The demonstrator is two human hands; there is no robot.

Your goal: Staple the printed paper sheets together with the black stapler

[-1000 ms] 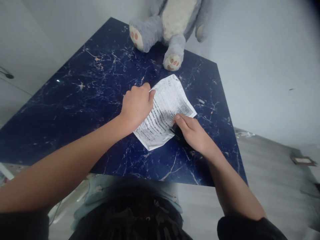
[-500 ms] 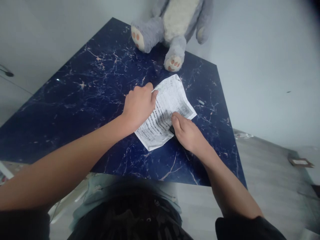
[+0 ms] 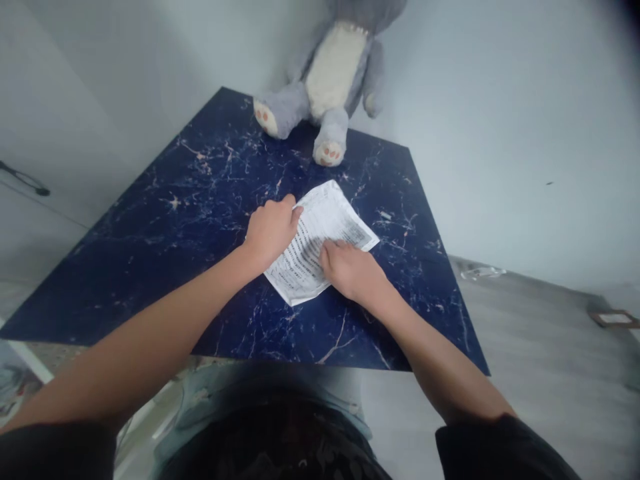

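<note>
A white printed sheet of paper (image 3: pixel 310 227) lies at a slant on the dark blue marbled table (image 3: pixel 200 167). My left hand (image 3: pixel 273 230) is closed at the sheet's left edge, its thumb over the paper. My right hand (image 3: pixel 350 267) is curled over the lower right part of the sheet, fingers bent in on the print. Whatever is under the right hand's fingers is hidden.
A grey and cream plush toy (image 3: pixel 330 80) sits at the table's back edge against the wall. On the floor to the right are a clear plastic item (image 3: pixel 483 273) and a brown framed object (image 3: pixel 616 319).
My right hand has moved left, further over the sheet, and the dark object seen beneath it is now out of sight. The view has tilted up, showing more of the plush toy.
</note>
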